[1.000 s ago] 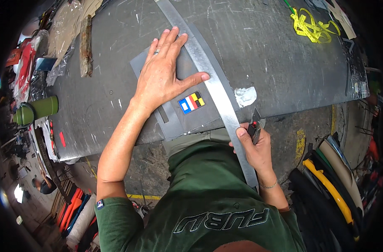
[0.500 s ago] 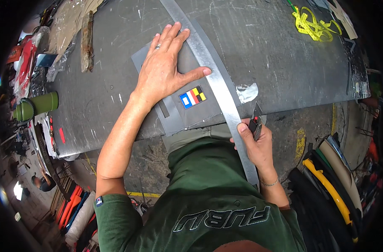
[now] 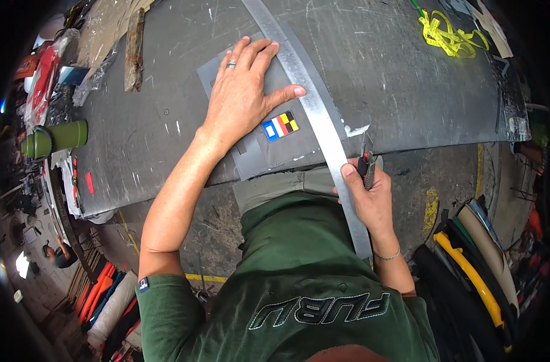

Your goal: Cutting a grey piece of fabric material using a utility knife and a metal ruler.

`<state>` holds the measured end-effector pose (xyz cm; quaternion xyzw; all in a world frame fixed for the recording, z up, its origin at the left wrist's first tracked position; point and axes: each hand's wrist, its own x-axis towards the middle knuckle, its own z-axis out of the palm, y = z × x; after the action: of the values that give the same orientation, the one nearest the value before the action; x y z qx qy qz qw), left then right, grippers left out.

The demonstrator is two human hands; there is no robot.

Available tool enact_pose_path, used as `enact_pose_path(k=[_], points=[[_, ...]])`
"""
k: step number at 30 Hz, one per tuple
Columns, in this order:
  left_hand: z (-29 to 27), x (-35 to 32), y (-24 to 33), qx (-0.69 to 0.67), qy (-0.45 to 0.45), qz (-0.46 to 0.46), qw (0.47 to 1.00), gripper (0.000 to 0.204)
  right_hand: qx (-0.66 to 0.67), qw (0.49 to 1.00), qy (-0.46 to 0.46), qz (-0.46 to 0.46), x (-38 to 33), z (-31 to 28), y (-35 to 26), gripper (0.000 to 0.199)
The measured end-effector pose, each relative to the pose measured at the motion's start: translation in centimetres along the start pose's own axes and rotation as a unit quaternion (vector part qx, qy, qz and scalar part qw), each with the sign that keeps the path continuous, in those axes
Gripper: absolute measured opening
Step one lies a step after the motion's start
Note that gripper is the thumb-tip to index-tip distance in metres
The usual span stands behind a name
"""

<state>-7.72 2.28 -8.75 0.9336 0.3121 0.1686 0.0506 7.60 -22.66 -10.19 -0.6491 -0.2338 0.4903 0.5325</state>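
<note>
My left hand lies flat with fingers spread on a dark grey sheet of fabric-like material. Its thumb and fingertips press at the edge of a long metal ruler, which crosses the sheet and runs past the table's near edge toward my body. Beside the left thumb, a small patch in blue, white, red, yellow and black sits on the sheet. My right hand pinches the ruler's near part, thumb on top, and also holds a black utility knife with its blade pointing away from me. Its fingers under the ruler are mostly hidden.
The scratched dark table ends just in front of my body. A yellow measuring tape lies heaped at the far right. At the left are a wooden stick and a green bottle. Material rolls stand at lower right.
The whole view has shifted slightly; both hands keep their places on the ruler. The whitish spot on the table right of the ruler looks smaller.
</note>
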Motion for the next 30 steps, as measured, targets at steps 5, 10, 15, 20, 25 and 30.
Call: enact_pose_path(k=[5, 10, 15, 20, 25, 30], points=[[-0.3, 0.09, 0.27, -0.025, -0.006, 0.0, 1.0, 0.084, 0.008, 1.0, 0.008, 0.012, -0.05, 0.06, -0.28, 0.031], [-0.31, 0.44, -0.14, -0.019, -0.01, 0.018, 1.0, 0.091, 0.017, 1.0, 0.01, 0.02, 0.0, 0.18, -0.54, 0.031], [0.04, 0.13, 0.11, -0.033, -0.012, 0.004, 0.999, 0.098, 0.005, 1.0, 0.005, 0.014, -0.01, 0.09, -0.45, 0.032], [-0.27, 0.07, 0.52, -0.056, -0.021, -0.01, 0.998, 0.093, 0.019, 1.0, -0.003, 0.015, -0.05, -0.01, -0.33, 0.033], [-0.33, 0.19, 0.55, -0.058, -0.019, -0.007, 0.998, 0.09, 0.028, 0.999, -0.008, 0.025, -0.1, -0.12, -0.67, 0.033], [-0.26, 0.24, 0.62, -0.054, -0.016, -0.005, 0.998, 0.089, 0.023, 0.999, -0.018, 0.026, -0.03, -0.31, -0.49, 0.033]])
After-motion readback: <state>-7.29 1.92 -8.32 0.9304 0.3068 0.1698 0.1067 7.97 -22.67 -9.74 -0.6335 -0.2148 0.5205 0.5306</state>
